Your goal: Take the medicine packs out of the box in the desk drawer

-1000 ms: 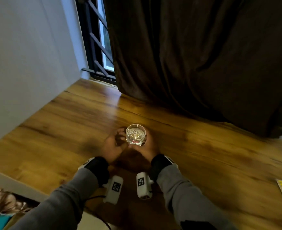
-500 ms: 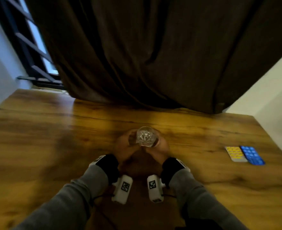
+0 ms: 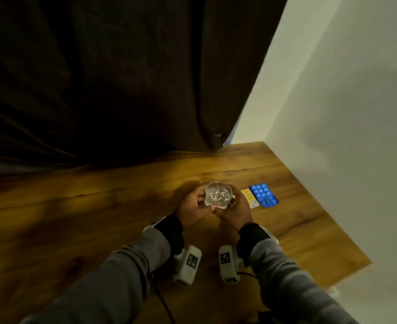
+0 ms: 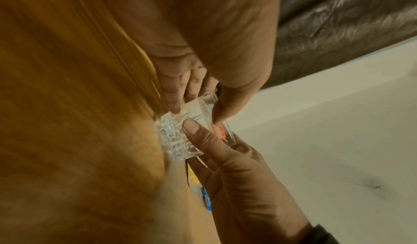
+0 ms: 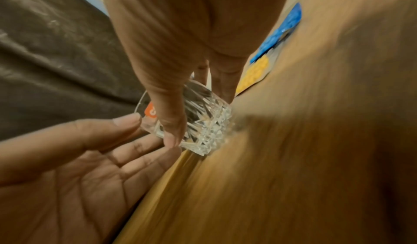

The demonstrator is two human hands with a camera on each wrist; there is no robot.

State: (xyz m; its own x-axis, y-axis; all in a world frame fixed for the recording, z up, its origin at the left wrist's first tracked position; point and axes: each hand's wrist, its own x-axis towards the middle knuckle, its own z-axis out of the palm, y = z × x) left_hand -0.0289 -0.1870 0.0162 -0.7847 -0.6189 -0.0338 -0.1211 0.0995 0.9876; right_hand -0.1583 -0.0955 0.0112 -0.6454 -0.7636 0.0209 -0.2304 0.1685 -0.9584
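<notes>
I grip the clear cut-crystal glass [image 3: 217, 195] in both hands: left hand [image 3: 191, 209], right hand [image 3: 236, 211], beside blue blister pack [image 3: 264, 195] near the wooden desk [image 3: 76, 218] edge.

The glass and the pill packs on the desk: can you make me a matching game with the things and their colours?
Things:
1. glass
2. pack nearest the right hand
3. pack farther from the hands
4. curtain

Colours:
A. dark brown
B. blue
C. clear, with an orange sticker
D. yellow pills

Pairs: 1-C, 2-D, 3-B, 4-A

The left hand and right hand both hold the glass.
</notes>
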